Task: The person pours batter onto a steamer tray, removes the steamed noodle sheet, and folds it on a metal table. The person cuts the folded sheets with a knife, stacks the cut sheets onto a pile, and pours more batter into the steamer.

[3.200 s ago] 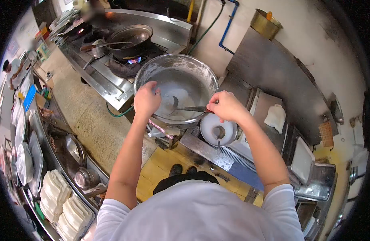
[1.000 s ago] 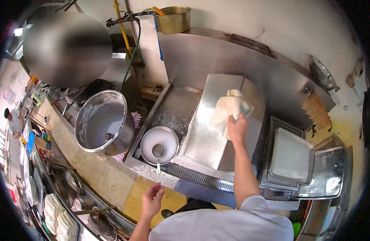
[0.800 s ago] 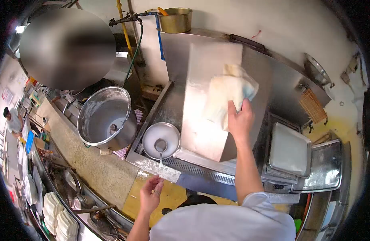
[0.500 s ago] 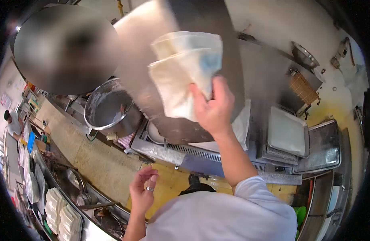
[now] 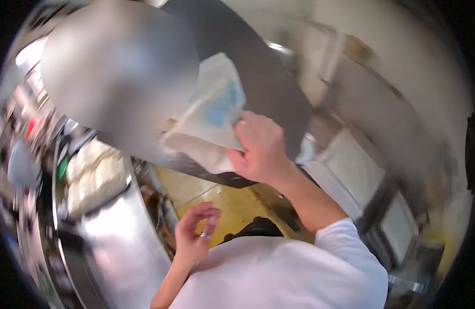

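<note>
My right hand (image 5: 260, 147) is closed on a folded white cloth (image 5: 217, 118) with a light blue patch. The cloth lies against a large, dark grey metal sheet (image 5: 271, 85), tilted in front of me. Whether my fingers also grip the sheet behind the cloth, I cannot tell. A blurred round patch hides the sheet's upper left part. Low and nearer my body, my left hand (image 5: 193, 234), with a ring on one finger, holds nothing; its fingers are loosely curled and apart.
On the left, a stack of whitish folded cloths (image 5: 96, 175) sits on a shiny steel counter (image 5: 124, 247). Yellow floor (image 5: 222, 203) shows below the sheet. To the right are a pale rectangular tray (image 5: 351, 170) and a second tray (image 5: 400, 226). Much is smeared by motion.
My view has swung left, bringing the counter with the folded cloths closer. The sheet and cloth have turned with my right hand. The big pot is no longer visible.
</note>
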`<state>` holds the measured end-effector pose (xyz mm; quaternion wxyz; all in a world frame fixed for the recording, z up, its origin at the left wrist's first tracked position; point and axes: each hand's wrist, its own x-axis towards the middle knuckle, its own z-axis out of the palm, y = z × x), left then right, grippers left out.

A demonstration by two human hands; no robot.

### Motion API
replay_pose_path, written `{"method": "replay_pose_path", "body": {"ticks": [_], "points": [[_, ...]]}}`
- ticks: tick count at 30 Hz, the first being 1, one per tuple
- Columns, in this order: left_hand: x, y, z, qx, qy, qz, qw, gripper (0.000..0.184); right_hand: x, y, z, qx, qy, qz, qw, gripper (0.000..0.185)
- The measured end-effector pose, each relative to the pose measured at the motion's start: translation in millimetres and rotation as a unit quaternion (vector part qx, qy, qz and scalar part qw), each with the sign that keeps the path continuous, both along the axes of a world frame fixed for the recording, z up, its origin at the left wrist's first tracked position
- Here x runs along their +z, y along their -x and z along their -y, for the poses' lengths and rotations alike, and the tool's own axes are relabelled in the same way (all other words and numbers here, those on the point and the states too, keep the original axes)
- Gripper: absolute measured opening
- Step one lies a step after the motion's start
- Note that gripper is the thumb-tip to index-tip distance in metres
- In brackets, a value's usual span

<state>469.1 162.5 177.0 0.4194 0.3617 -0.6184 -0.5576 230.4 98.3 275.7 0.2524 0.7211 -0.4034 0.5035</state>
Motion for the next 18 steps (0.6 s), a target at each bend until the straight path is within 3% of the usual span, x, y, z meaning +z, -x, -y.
{"method": "replay_pose_path", "body": {"ticks": [6, 9, 18], "points": [[-39.2, -75.5, -23.3, 0.183, 0.027, 0.007, 0.983, 0.029, -32.3, -120.3, 60.8, 0.19, -0.112, -0.067, 0.973, 0.028], [-59.3, -108.1, -47.9, 0.288, -0.041, 0.037, 0.956, 0.03, -58.2, -184.6, 89.6, 0.286, -0.167, -0.105, 0.938, 0.027], [-90.3, -120.7, -96.9, 0.558, -0.165, -0.012, 0.813, 0.031, -164.5, -360.4, 124.3, 0.494, -0.297, -0.173, 0.799, 0.027]]}}
